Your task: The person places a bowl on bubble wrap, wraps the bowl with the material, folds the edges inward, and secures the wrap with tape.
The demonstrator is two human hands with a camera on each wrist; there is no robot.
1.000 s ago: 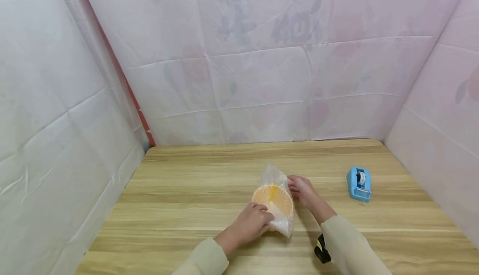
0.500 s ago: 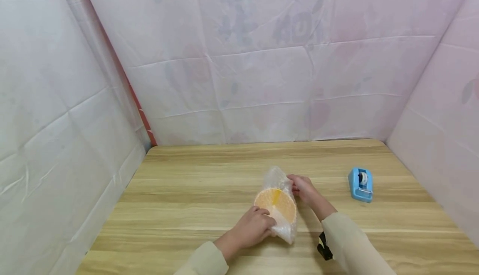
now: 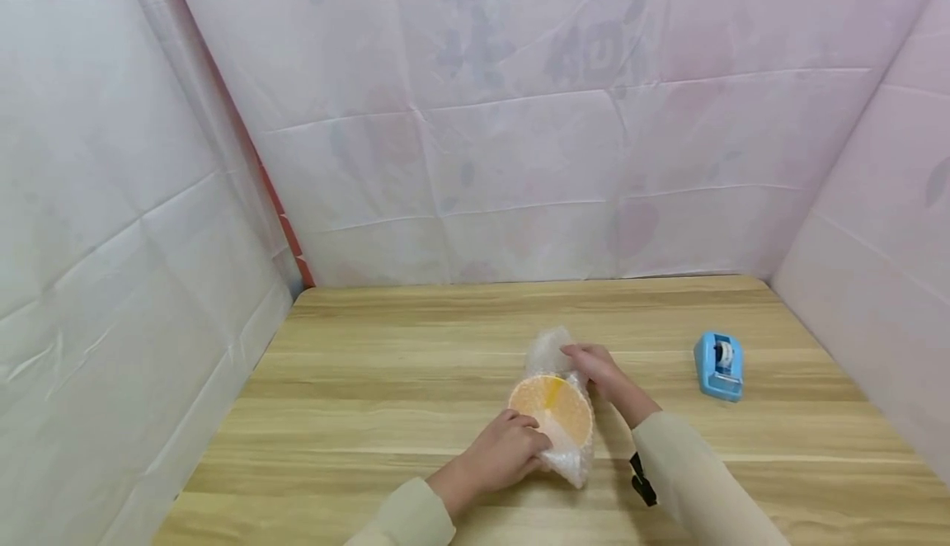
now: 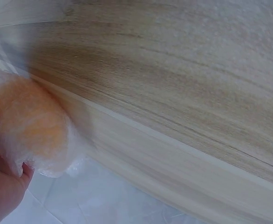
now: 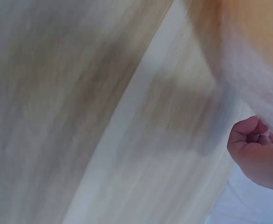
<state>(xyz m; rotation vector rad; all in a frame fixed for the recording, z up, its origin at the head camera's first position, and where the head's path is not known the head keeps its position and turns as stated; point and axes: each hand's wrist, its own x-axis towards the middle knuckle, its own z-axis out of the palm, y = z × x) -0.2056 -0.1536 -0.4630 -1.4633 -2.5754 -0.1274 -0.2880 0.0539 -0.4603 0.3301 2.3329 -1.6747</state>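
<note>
A round, flat orange object (image 3: pixel 570 410) with a yellow stripe is wrapped in clear bubble wrap (image 3: pixel 571 465), over the near middle of the table. My left hand (image 3: pixel 505 449) grips its lower left side, fingers on top. In the left wrist view the thumb and fingers of that hand (image 4: pixel 6 186) hold the wrap's edge. At the far end, my right hand (image 3: pixel 597 367) pinches the loose flap of the wrap, which bends over behind the disc. Curled fingers of the right hand (image 5: pixel 257 151) meet the wrap in the right wrist view.
A light blue tape dispenser (image 3: pixel 718 367) with a roll in it stands on the wooden table (image 3: pixel 386 348) to the right. Close to the right sleeve lies a small black object (image 3: pixel 642 480), partly hidden. Pale printed sheets (image 3: pixel 475 158) enclose the table at the back and sides.
My right hand has moved slightly inward over the far flap of bubble wrap, which now looks shorter and folded. My left hand keeps its hold on the wrapped disc.
</note>
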